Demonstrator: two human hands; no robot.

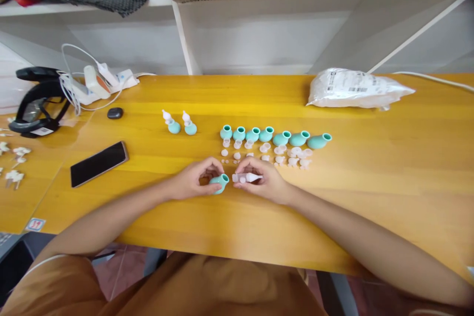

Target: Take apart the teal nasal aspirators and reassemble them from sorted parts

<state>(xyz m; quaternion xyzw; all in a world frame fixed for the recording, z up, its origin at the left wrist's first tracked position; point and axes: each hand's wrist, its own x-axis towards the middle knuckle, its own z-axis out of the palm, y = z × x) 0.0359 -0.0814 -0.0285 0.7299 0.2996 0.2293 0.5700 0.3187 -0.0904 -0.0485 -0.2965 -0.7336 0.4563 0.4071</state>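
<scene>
Green bulb and translucent tip, held facing each other
My left hand pinches the bulb tilted, probably to turn its mouth toward the tip; my right hand pinches that tip level, just apart from the bulb. A row of bulbs stands beyond, likely for easy reach.

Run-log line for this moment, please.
left hand: holds teal bulb | right hand: holds pale nozzle | bulb, nozzle: apart | bulb row: beyond hands
</scene>
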